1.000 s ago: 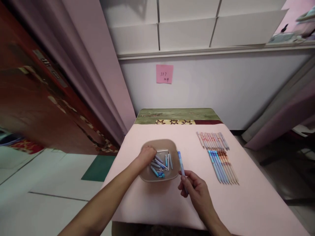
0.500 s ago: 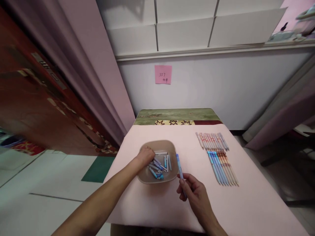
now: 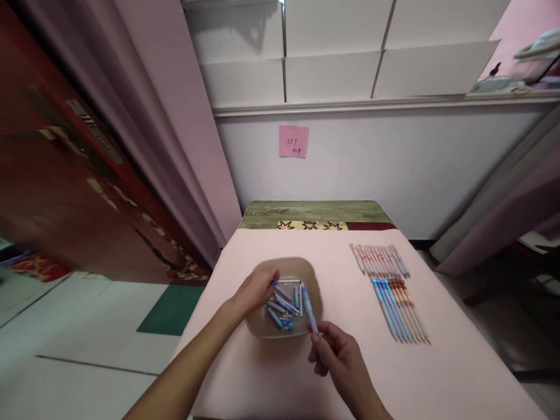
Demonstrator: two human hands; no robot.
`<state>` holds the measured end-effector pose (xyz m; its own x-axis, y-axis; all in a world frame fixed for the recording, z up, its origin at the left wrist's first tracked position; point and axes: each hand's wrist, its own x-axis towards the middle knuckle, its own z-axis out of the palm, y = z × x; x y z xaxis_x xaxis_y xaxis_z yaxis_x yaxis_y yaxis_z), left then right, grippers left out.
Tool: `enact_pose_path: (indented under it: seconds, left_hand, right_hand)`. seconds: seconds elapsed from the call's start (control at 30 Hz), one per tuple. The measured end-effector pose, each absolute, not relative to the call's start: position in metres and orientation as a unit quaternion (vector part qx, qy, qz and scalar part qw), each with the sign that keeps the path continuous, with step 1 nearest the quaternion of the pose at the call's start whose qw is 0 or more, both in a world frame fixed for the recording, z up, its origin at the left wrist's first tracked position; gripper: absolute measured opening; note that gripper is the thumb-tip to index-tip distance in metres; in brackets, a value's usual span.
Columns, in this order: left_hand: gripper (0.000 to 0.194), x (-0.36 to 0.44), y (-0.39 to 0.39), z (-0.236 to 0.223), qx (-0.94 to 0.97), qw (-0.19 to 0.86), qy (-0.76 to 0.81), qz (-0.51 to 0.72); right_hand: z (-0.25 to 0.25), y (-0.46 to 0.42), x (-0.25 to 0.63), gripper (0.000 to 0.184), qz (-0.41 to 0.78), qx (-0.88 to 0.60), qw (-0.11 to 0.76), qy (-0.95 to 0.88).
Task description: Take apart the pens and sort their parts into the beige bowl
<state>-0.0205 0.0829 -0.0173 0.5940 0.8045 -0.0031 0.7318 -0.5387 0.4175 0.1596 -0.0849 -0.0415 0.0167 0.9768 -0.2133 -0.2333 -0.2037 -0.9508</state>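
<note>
Head camera view showed the left hand (image 3: 256,287) over the left side of a beige tub (image 3: 291,268), its thumb and fingers drawn together at a small blue piece (image 3: 275,283); whether they pinched it or merely touched it, I could not tell. Loose pen parts (image 3: 286,306) lay jumbled inside, so a groping finger could have buried a small one. Further right, the right hand (image 3: 343,356) was clamped around the lower part of a blue pen (image 3: 310,309), which slanted across the tub's right rim. A slackened grip might have dropped it among the parts. Farthest right, an upper row (image 3: 378,261) and a lower row (image 3: 400,312) of pens lay on the pink cloth (image 3: 345,280); a brushing forearm could have rolled them apart.
</note>
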Motion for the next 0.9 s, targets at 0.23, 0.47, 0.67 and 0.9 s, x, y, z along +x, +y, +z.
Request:
enact_pose_path:
  seconds: [0.23,0.47,0.67,0.9]
  left_hand:
    - [0.027,0.004,0.028,-0.019,0.387,0.711,0.408,0.421]
    - [0.033,0.002,0.013,-0.018,0.230,0.756,0.381,0.481]
    - [0.027,0.000,0.009,-0.018,0.204,0.751,0.376,0.503]
    - [0.027,-0.001,0.004,-0.016,0.203,0.751,0.378,0.502]
  right_hand:
    - [-0.042,-0.088,0.150,0.045,0.582,-0.516,0.481,-0.404]
    - [-0.041,-0.092,0.144,0.045,0.573,-0.522,0.462,-0.431]
    - [-0.039,-0.094,0.138,0.045,0.563,-0.531,0.455,-0.441]
    - [-0.038,-0.095,0.137,0.046,0.566,-0.533,0.451,-0.439]
